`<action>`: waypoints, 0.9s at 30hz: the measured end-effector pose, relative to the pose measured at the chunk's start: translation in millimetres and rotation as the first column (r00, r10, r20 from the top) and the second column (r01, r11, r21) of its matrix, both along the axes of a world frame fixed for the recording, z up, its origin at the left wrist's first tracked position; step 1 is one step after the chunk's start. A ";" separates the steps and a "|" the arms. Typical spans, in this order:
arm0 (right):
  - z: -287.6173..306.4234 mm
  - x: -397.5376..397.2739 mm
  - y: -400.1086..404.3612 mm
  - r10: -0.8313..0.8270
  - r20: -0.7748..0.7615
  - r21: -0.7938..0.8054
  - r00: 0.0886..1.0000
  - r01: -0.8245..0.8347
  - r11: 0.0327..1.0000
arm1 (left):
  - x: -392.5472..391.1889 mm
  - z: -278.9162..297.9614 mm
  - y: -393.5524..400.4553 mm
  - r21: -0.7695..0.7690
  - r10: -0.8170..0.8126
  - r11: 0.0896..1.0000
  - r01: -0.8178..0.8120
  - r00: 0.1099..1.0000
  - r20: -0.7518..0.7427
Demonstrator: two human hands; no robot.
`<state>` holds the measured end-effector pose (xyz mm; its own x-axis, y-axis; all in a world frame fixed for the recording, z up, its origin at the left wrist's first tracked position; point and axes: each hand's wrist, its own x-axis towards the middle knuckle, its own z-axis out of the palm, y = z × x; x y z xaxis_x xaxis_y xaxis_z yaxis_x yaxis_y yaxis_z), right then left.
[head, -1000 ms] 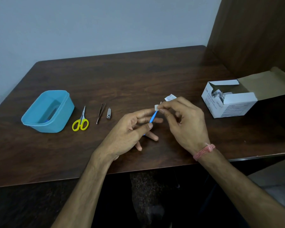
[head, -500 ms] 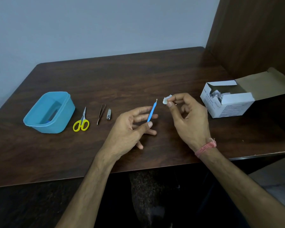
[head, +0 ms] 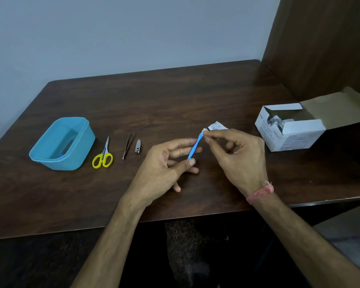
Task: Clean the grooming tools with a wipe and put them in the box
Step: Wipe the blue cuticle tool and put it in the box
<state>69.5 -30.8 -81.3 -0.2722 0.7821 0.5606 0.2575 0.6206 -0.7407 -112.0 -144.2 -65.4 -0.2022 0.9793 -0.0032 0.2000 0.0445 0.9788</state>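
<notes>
Small print is showing on the white carton [head: 289, 134] at the table's [head: 175, 96] right side and on the torn packet [head: 217, 126] behind the hands, too fine to read. The left hand [head: 164, 165] is pinching a slim blue tool [head: 194, 147] between thumb and fingers, tip raised. The right hand [head: 235, 152] is pinching a small white wipe [head: 205, 131] against that tip. Scissors [head: 103, 156], tweezers [head: 128, 145] and a nail clipper [head: 138, 146] are lying beside the blue box [head: 71, 142].

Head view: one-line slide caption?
Left hand holds blue tool while right hand pinches wipe on its tip.
</notes>
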 end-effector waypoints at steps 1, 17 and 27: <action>-0.7 0.1 -1.1 0.000 0.017 0.032 1.000 -0.001 1.000 | -0.1 -0.4 -0.2 -0.001 0.003 1.000 -0.003 1.000 0.005; -6.0 -1.2 -8.5 -0.127 0.121 0.201 0.984 0.101 0.974 | 2.5 -0.2 0.7 -0.042 -0.013 0.999 0.015 0.999 0.048; -5.9 -1.3 -10.4 -0.099 0.130 0.222 0.987 0.068 0.973 | 3.5 -1.9 -0.2 -0.021 0.000 1.000 0.000 1.000 0.018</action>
<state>68.2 -41.2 -87.3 -0.2981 0.6699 0.6800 0.4060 0.7337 -0.5448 -108.5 -144.4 -67.3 -0.2023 0.9789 -0.0277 0.1825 0.0655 0.9810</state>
